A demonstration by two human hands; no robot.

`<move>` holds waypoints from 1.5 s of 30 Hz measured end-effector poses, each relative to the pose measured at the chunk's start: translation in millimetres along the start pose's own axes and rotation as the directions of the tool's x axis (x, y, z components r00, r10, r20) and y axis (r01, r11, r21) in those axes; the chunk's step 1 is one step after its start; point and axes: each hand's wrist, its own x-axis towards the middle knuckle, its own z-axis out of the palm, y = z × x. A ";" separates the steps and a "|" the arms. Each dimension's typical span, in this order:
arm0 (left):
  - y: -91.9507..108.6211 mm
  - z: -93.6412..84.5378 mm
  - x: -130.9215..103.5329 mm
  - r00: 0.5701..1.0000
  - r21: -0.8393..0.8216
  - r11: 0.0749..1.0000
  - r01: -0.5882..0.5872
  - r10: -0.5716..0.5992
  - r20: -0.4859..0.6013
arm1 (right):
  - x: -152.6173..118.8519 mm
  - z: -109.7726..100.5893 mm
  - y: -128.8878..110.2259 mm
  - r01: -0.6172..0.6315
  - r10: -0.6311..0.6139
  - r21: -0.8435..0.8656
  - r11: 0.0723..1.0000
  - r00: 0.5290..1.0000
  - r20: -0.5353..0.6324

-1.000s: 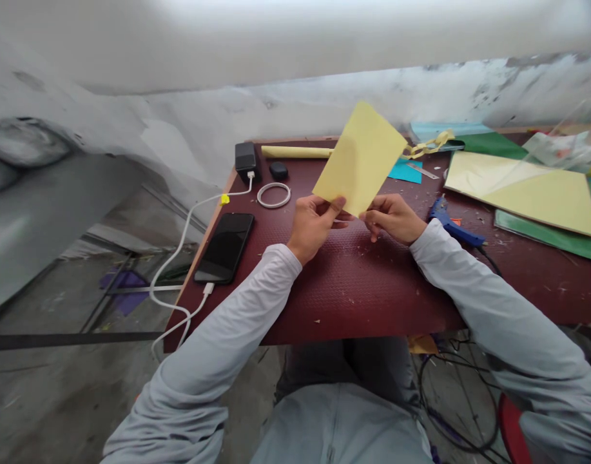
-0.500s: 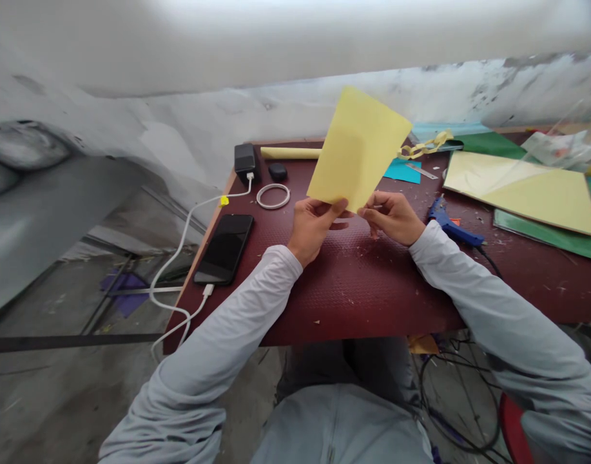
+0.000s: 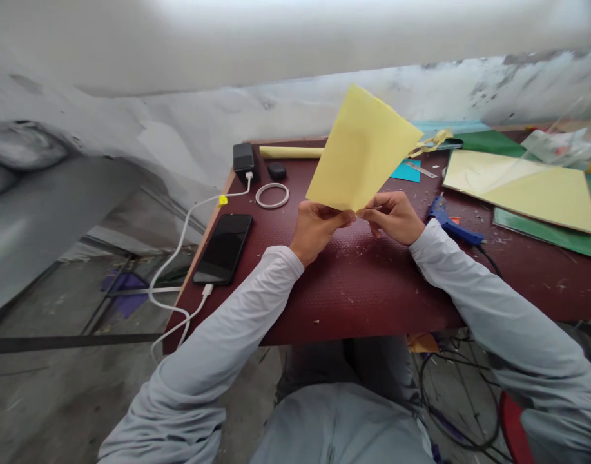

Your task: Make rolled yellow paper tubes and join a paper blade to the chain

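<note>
A sheet of yellow paper (image 3: 365,145) is held up tilted above the table, its lower edge toward me. My left hand (image 3: 317,229) grips that lower edge, with the thumb in front and the other fingers behind. At the sheet's bottom corner my right hand (image 3: 392,218) pinches with thumb and forefinger, close against the left thumb. Most of the left fingers are hidden by the paper and the hand itself. Beyond the sheet a rolled yellow paper (image 3: 290,153) lies along the table's back edge.
On the dark red table (image 3: 348,303) lie a black phone (image 3: 223,249) with a white cable, a black power brick (image 3: 245,161), a white ring (image 3: 272,196) and a small black case (image 3: 276,171). Rightward are a blue glue gun (image 3: 452,224), a yellow paper stack (image 3: 517,190) and a yellow paper chain (image 3: 433,143).
The yellow sheet's upper right corner has swung slightly right and down. The left thumb has slid to the bottom corner, nearer the right fingertips. The right hand has barely moved.
</note>
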 end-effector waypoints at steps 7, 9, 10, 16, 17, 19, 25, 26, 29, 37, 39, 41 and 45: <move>-3.1 -2.9 2.7 0.997 0.141 0.988 -0.065 0.069 -0.021 | 1.0 6.3 2.2 0.014 -0.016 -0.046 0.999 0.999 -0.041; -3.0 -2.8 3.1 0.997 0.159 0.985 -0.068 0.073 -0.026 | 1.8 6.7 5.2 0.034 -0.037 -0.049 0.998 0.998 -0.058; -3.0 -2.5 3.2 0.997 0.162 0.984 -0.067 0.073 -0.030 | 2.2 6.6 6.7 0.042 -0.045 -0.048 0.998 0.997 -0.067; -5.3 -1.6 3.0 0.996 0.085 0.993 -0.085 0.081 0.046 | 1.8 5.7 11.3 0.041 -0.044 -0.039 0.998 0.995 -0.086; -5.3 -1.6 3.0 0.996 0.078 0.994 -0.076 0.071 0.062 | 1.6 6.3 11.3 0.040 -0.042 -0.030 0.999 0.996 -0.084; -4.1 -1.1 3.0 0.996 0.070 0.996 -0.057 0.053 0.065 | 1.5 8.5 11.0 0.046 -0.046 0.007 0.999 0.995 -0.091; 2.8 3.3 1.2 1.000 0.019 1.000 0.017 -0.017 -0.004 | 4.9 18.1 10.8 0.059 -0.011 0.206 0.977 0.974 -0.226; 3.6 4.0 0.6 0.999 0.015 0.999 0.031 -0.031 -0.011 | 5.8 19.0 10.8 0.061 0.000 0.234 0.970 0.967 -0.253; 4.8 5.4 -0.9 0.999 0.004 0.999 0.045 -0.045 -0.012 | 8.6 19.6 10.2 0.091 0.007 0.290 0.953 0.948 -0.318; -3.7 4.0 0.4 0.997 0.068 0.994 0.081 -0.080 -0.011 | 16.7 5.2 6.2 0.209 -0.050 0.301 0.931 0.886 -0.461; -6.0 3.2 0.7 0.995 0.082 0.992 0.095 -0.094 -0.013 | 19.1 -2.4 6.1 0.219 -0.059 0.280 0.935 0.872 -0.485; -7.4 2.3 0.5 0.995 0.086 0.991 0.103 -0.103 -0.004 | 21.6 -10.7 5.9 0.235 -0.073 0.254 0.938 0.851 -0.519; -9.0 0.6 -0.2 0.991 0.062 0.990 0.127 -0.129 0.023 | 24.9 -24.0 3.4 0.267 -0.081 0.235 0.934 0.803 -0.591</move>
